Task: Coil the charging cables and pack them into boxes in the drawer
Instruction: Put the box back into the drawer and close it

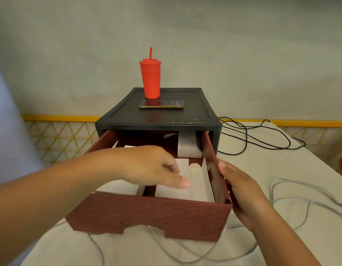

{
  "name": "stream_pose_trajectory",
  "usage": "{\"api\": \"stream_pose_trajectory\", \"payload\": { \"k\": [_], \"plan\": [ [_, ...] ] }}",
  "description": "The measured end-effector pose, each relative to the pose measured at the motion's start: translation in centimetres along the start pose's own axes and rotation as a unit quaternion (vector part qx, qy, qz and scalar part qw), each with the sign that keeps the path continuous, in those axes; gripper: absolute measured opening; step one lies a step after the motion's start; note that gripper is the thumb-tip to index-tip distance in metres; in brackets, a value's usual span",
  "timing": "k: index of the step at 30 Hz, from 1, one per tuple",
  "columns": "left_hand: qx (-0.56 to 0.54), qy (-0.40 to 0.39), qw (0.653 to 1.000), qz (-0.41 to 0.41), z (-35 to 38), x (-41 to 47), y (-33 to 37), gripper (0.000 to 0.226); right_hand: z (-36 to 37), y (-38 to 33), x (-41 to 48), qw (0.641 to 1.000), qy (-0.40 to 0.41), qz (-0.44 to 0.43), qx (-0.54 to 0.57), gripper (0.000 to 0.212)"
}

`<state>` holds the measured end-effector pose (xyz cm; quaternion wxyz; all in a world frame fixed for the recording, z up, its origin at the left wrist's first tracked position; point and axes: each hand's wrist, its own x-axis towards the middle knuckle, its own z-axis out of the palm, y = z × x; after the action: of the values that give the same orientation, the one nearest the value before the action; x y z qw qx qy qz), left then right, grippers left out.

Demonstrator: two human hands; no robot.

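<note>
Black cable [272, 145] lies loose on the table [262, 166], right of the cabinet [156, 116], toward the back. Grey cable [271, 189] sprawls uncoiled front right and runs under the drawer [147, 214] front. Neither is in a box.

The drawer is pulled out, with white boxes inside: 1 back right [187, 146], 1 open front right [199, 181], 1 front left [118, 187].

Left hand [147, 166] reaches in over the boxes, thumb stretched out, fingers bent down onto a box. Can't tell if it grips it.

Right hand [241, 191] holds the drawer's right wall near the front corner, thumb on the rim, fingers outside.

On top of the cabinet are a red cup [150, 79] with a straw and a phone [161, 104] lying flat in front of it.
</note>
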<state>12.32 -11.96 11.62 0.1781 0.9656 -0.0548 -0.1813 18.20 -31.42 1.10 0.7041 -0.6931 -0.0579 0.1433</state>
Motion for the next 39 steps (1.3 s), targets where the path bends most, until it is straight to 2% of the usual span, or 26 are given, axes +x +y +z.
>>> {"api": "stream_pose_trajectory", "payload": {
  "k": [3,6,10,12,15,20,24,29,33,39],
  "plan": [
    [-0.006,0.002,1.000,0.003,1.0,-4.2,-2.1,0.056,0.3,0.3,-2.1,1.000,0.001,-0.012,0.006,0.030],
    [0.035,0.075,0.997,0.007,2.5,-5.6,-4.3,0.024,0.7,0.6,-4.0,0.999,0.015,-0.028,-0.011,0.032],
    [0.107,0.172,0.979,0.003,4.2,-5.5,-6.0,0.012,1.2,0.9,-6.2,0.995,0.010,-0.078,-0.060,0.021],
    [0.111,0.198,0.974,-0.006,4.7,-5.2,-6.6,0.003,1.3,1.3,-6.8,0.990,0.014,-0.091,-0.103,0.031],
    [0.083,0.227,0.970,-0.009,4.7,-4.8,-6.8,0.007,1.5,1.7,-7.2,0.985,0.036,-0.098,-0.138,0.039],
    [0.086,0.262,0.961,-0.015,4.7,-4.1,-6.9,0.008,1.7,2.7,-7.3,0.979,0.057,-0.105,-0.163,0.033],
    [0.099,0.276,0.956,-0.027,4.4,-2.8,-6.8,0.009,1.8,3.3,-7.3,0.973,0.065,-0.113,-0.193,0.046],
    [0.103,0.296,0.949,-0.036,3.6,-1.1,-6.5,0.012,1.9,4.0,-7.4,0.966,0.073,-0.127,-0.215,0.050],
    [0.113,0.312,0.942,-0.054,3.3,0.6,-7.1,0.012,2.0,5.0,-7.4,0.951,0.052,-0.133,-0.276,0.050],
    [0.128,0.330,0.931,-0.091,3.3,2.8,-7.6,0.013,2.7,6.8,-8.2,0.891,-0.054,-0.172,-0.418,0.039]
  ]
}}
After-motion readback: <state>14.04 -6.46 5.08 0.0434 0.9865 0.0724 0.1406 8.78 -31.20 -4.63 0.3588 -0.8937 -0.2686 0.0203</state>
